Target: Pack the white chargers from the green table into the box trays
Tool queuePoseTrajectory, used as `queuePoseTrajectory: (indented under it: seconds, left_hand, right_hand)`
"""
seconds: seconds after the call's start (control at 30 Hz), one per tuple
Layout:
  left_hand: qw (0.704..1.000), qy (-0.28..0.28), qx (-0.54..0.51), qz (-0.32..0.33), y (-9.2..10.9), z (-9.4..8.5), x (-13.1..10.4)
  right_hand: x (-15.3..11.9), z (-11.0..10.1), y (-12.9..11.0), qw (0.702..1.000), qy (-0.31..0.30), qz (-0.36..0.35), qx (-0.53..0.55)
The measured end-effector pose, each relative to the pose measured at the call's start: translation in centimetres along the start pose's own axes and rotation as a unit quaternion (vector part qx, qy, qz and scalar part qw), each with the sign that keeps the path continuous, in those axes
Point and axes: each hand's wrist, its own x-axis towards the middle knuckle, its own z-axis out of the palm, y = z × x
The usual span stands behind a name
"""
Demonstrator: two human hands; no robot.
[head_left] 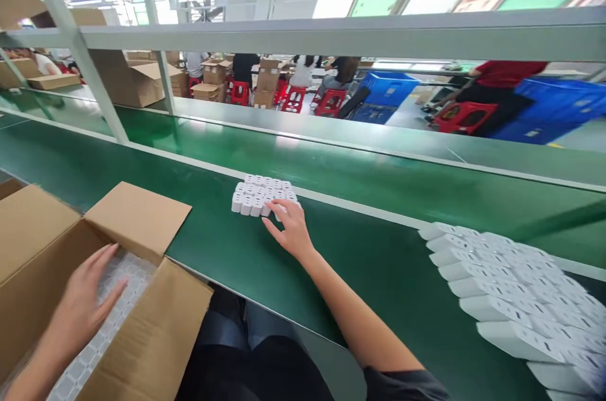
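Note:
My left hand (83,300) reaches inside an open cardboard box (146,331), thumb and fingers spread, just over a layer of translucent plastic packaging with small square cells (130,275). Nothing shows in that hand's grasp. On the green bench, my right hand (293,230) is at the near right side of a small block of white plastic units that look like charger plugs (250,197), standing upright in rows with dark slots on top. Its thumb and fingers are apart. The fingertips overlap the nearest units in view; whether they touch is unclear.
A larger group of the same white units (516,293) stands on the bench at the right. A pale rail (360,204) runs along the bench, with a metal post (101,85) at left. Beyond are cartons (142,82), blue crates (388,90), red stools (294,99) and seated people.

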Motion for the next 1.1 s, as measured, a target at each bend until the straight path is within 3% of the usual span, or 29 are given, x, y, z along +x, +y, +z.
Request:
queuePoseTrajectory:
  seconds: [0.1,0.2,0.27,0.37,0.53,0.77,0.93,1.1]
  left_hand:
    - [0.986,-0.073,-0.086,0.126,7.3,5.9,8.6]
    - [0.973,-0.086,-0.137,0.163,14.5,13.1,15.4]
    - [0.974,-0.075,-0.153,0.15,17.7,16.8,17.7]
    - [0.975,-0.05,-0.151,0.155,19.7,19.9,18.5]
    - [0.971,-0.035,-0.095,0.218,19.6,20.6,18.1]
    - [0.964,-0.085,-0.077,0.24,20.5,19.5,17.2]
    - [0.96,-0.105,-0.101,0.237,21.5,18.1,14.0]
    - [0.937,-0.169,-0.146,0.27,24.6,17.4,11.1]
  right_hand:
    - [-0.9,0.2,2.4,0.995,0.004,0.069,-0.077]
    - [-1.5,0.8,3.3,0.989,-0.026,0.114,-0.092]
    - [-1.7,1.0,3.4,0.986,-0.035,0.14,-0.081]
    - [-1.8,1.2,3.3,0.982,-0.057,0.165,-0.071]
    - [-1.5,1.6,2.7,0.976,-0.086,0.18,-0.088]
    - [-1.5,0.8,0.6,0.977,-0.129,0.148,-0.086]
    - [-3.2,-3.3,-0.7,0.973,-0.185,0.12,-0.069]
    - [-5.2,-9.6,1.6,0.957,-0.272,0.102,-0.025]
